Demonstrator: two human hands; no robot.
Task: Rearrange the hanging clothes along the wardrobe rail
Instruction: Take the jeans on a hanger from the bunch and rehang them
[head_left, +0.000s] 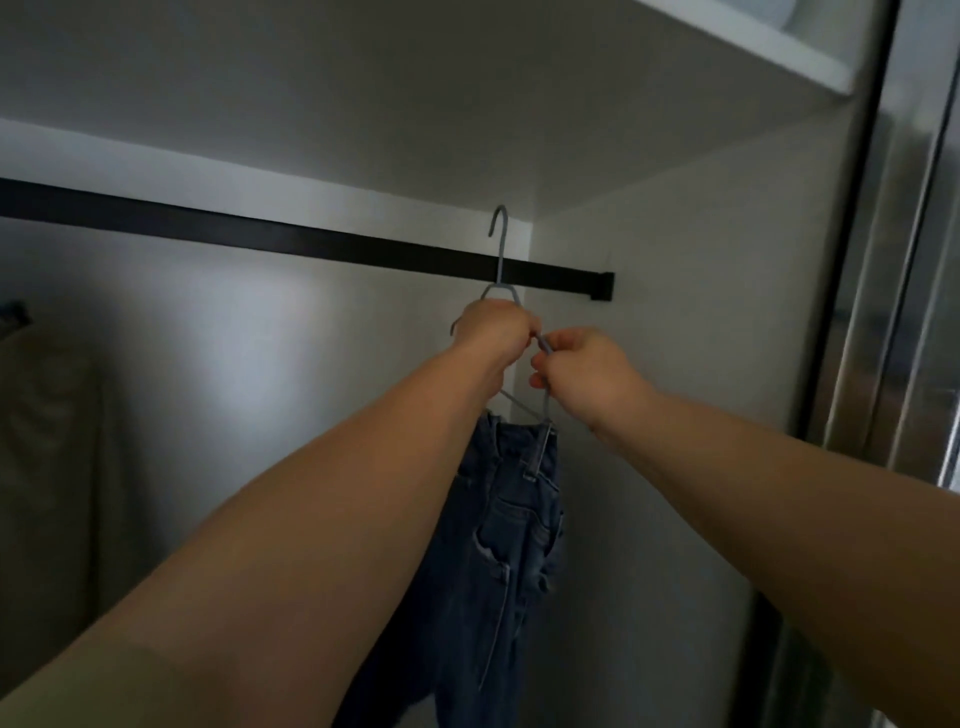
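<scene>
Jeans (511, 525) on grey hanger (500, 244) not yet hung: hook above rail (291, 240), near rail's right end; left hand (491, 326) and right hand (584, 371) fingers curled gripping hanger; hooking on left to do

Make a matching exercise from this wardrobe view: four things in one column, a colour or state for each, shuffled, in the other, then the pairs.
Things:
1. hanger
2. jeans
3. rail
4. beige garment

States:
A. dark blue, draped below both hands
B. black, fixed to the right wall
C. grey, gripped by the left hand and right hand
D. at the far left

Pairs: 1-C, 2-A, 3-B, 4-D
</scene>
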